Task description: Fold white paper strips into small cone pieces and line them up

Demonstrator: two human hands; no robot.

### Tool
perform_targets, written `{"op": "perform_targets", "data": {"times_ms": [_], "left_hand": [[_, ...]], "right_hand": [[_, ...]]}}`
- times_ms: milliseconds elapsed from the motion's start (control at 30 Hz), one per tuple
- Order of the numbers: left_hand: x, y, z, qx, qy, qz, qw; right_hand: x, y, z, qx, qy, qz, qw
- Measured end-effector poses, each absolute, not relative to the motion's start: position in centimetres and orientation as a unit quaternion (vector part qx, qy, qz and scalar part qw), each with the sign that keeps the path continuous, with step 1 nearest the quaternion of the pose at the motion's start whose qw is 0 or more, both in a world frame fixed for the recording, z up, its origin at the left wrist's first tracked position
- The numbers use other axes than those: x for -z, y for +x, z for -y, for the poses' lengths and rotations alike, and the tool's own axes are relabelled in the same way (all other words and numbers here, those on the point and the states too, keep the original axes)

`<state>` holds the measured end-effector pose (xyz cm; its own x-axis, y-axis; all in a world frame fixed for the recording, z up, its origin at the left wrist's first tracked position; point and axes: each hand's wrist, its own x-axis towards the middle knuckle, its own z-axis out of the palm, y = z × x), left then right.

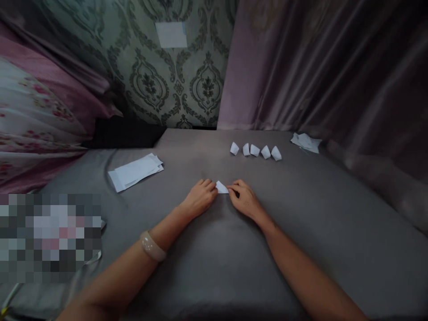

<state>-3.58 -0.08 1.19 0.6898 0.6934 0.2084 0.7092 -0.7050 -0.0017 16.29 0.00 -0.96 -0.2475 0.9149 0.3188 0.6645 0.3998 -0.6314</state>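
Small folded white paper (221, 187), a rough triangle w/ its point up, sits btwn my two hands, just over or on the gray bedsheet (214, 254), near the middle of the view. It looks v. light, thin & fairly stiff where folded, prob. easy to crease or tear & not slippery, so I'd take it by the outer corners w/ fingertips & go easy on the peak. My L hand (201, 196) is at its left end, palm down, fingers curled & close together, fingertips touching the edge; thumb's mostly hidden, so can't tell if it's pinching or pressing. My R hand (244, 199) pinches the right corner btwn thumb & index finger, other fingers bent loosely, not spread. A pale bracelet (153, 246) rings my L wrist. Beyond my R hand, five small folded paper pieces (254, 150) stand in a row, the two at 2nd & 3rd from left v. close, the others w/ gaps. Flat paper strips (133, 173) lie overlapping, beyond my L hand & off to the left. Loose paper scraps (306, 142) sit piled at far right, near the curtain (267, 67).
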Motion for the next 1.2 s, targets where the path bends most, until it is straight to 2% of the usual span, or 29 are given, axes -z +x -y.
{"op": "perform_targets", "data": {"times_ms": [100, 200, 300, 433, 600, 900, 1200], "left_hand": [[-1.4, -3.3, -0.1, 0.188, -0.876, 0.444, -0.02], [-2.3, -2.6, 0.5, 0.373, -0.725, 0.539, -0.214], [-2.9, -1.4, 2.0, 0.466, -0.603, 0.522, -0.384], [-2.9, 0.0, 4.3, 0.49, -0.576, 0.505, -0.416], [-2.8, 0.2, 5.0, 0.49, -0.58, 0.507, -0.408], [-3.3, -0.7, 3.9, 0.549, -0.523, 0.433, -0.488], [-2.8, -0.6, 3.8, 0.569, -0.382, 0.426, -0.59]], "right_hand": [[0.2, 16.2, -0.4, -0.28, -0.547, 0.656, 0.439], [-1.2, 15.8, 0.1, -0.412, -0.553, 0.527, 0.497], [-2.7, 14.9, 1.5, -0.52, -0.494, 0.489, 0.497], [-3.9, 13.5, 3.1, -0.557, -0.448, 0.469, 0.519], [-4.1, 13.7, 3.4, -0.502, -0.489, 0.491, 0.518], [-3.8, 13.8, 3.8, -0.305, -0.469, 0.664, 0.497], [-3.8, 13.3, 4.3, -0.141, -0.465, 0.69, 0.536]]}}
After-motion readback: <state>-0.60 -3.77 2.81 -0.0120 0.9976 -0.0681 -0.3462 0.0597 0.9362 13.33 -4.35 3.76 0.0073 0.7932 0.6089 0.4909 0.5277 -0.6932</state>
